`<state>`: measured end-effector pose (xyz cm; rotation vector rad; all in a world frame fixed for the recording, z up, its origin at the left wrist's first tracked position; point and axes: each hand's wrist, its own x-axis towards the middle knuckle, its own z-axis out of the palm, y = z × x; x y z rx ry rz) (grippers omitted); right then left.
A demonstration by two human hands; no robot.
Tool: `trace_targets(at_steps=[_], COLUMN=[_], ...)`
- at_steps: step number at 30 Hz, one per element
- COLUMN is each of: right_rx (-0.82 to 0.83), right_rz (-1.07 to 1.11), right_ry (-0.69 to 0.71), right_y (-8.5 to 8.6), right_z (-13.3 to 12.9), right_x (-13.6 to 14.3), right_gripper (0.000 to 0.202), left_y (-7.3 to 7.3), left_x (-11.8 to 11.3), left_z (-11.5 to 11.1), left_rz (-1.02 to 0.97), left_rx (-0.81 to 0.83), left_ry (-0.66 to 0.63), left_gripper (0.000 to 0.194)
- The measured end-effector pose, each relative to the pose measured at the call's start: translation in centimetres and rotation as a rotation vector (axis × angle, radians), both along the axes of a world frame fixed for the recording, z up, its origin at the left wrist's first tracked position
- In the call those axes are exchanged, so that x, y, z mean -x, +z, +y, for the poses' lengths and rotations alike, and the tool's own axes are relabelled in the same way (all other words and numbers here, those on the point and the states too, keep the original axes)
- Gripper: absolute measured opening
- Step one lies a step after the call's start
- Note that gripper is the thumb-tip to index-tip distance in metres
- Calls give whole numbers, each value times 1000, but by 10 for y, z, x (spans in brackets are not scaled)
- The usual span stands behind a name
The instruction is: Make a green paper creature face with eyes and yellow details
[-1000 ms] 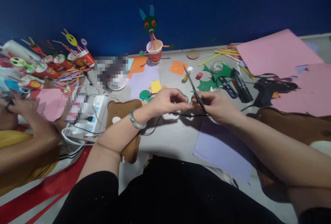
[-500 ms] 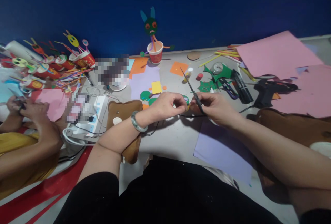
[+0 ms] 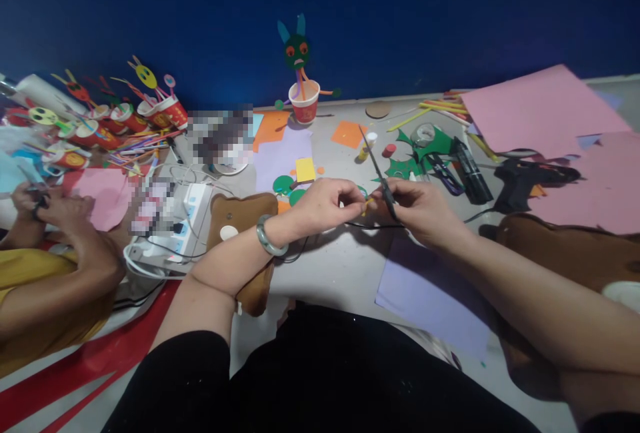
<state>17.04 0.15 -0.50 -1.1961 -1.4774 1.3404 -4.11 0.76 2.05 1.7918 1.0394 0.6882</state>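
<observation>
Over the middle of the table, my left hand [image 3: 330,208] is closed in a pinch on a small yellow piece [image 3: 369,202], partly hidden by the fingers. Close beside it, my right hand [image 3: 425,212] grips dark scissors [image 3: 383,183], their blades pointing up and away from me. The fingertips of both hands almost meet at the yellow piece. Just beyond my left hand lie green paper circles [image 3: 283,184] and a yellow paper square [image 3: 305,170]. Under my right forearm is a purple paper sheet [image 3: 430,286].
A red-and-white cup [image 3: 305,108] with a green-faced paper figure stands at the back. To the right lie a black glue gun [image 3: 523,183], green scraps [image 3: 437,138] and pink sheets [image 3: 525,110]. Leftward are a power strip [image 3: 193,213] and a co-worker's hands [image 3: 65,206] with scissors.
The view has shifted slightly, so table items appear a little further right. My hands keep nearly the same pose, with the scissors and yellow piece still held.
</observation>
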Motion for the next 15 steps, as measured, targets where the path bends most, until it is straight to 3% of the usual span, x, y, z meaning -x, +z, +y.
trace_targets(at_steps=[8, 12, 15], right_rx=[172, 172, 162], right_rz=[121, 166, 172], right_ry=[-9, -28, -35], right_y=[-2, 0, 2], right_z=[-3, -5, -6], right_x=[5, 9, 10], right_gripper=[53, 55, 53], left_y=[-5, -6, -7], left_x=[-2, -3, -4], left_z=[1, 0, 0], left_rz=[-248, -311, -350], left_rx=[159, 198, 248], left_ry=[132, 130, 114], left_gripper=[13, 14, 25])
